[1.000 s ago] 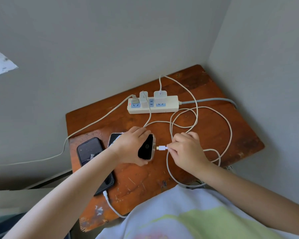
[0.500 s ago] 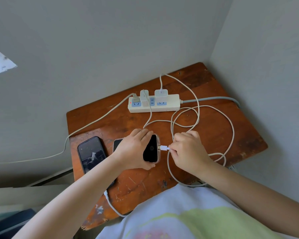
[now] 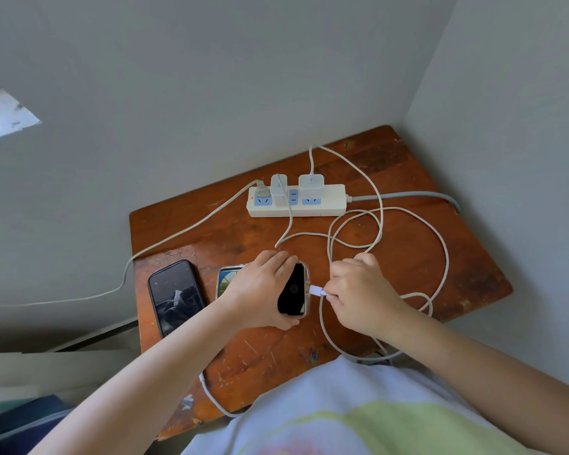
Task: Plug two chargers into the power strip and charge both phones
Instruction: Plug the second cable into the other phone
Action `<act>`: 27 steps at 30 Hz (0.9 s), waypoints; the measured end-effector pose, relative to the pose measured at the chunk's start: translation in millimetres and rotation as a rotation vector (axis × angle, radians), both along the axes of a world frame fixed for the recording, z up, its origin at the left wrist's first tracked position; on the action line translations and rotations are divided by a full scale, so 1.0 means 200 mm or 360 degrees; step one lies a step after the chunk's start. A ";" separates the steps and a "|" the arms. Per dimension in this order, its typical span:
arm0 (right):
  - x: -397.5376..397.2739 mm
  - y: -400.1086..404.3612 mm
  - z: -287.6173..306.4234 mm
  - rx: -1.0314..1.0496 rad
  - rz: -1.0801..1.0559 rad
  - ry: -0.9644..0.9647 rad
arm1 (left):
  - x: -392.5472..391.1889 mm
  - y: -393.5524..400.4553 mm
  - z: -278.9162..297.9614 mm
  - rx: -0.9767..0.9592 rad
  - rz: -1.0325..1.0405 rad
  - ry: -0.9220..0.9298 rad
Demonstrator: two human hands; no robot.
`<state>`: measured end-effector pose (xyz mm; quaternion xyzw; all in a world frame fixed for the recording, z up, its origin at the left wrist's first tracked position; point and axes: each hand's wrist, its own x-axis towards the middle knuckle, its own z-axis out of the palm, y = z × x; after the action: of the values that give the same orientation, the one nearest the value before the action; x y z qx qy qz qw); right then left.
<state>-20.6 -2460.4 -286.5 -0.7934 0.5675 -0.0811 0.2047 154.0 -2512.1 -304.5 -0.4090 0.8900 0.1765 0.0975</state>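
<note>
Soft, even daylight fills the scene, bright without harsh shadows. The dark phone screen (image 3: 175,293) carries a pale reflection. Wide-angle distortion bends the walls (image 3: 211,77) and stretches the forearms at the lower edges. Focus is sharp at centre, slightly smeared bottom left.

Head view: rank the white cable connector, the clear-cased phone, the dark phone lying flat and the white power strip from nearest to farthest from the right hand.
1. White cable connector: pinched in the right hand's fingers.
2. Clear-cased phone: just left of the connector, under the left hand.
3. White power strip: toward the back wall.
4. Dark phone lying flat: far left of the wooden table.
</note>
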 end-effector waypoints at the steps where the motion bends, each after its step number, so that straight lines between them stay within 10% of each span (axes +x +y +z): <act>1: -0.01 -0.01 0.00 0.0030 0.0024 -0.0019 | 0.00 0.00 0.00 0.0001 -0.0003 -0.0002; 27: -0.03 0.03 -0.21 0.0050 0.0046 -0.0104 | 0.02 -0.06 -0.09 -0.0053 -0.0425 -0.0217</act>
<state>-26.8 -2455.1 -329.5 -0.7951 0.5503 -0.0950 0.2367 157.9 -2523.3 -322.6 -0.2997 0.9306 0.1188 0.1735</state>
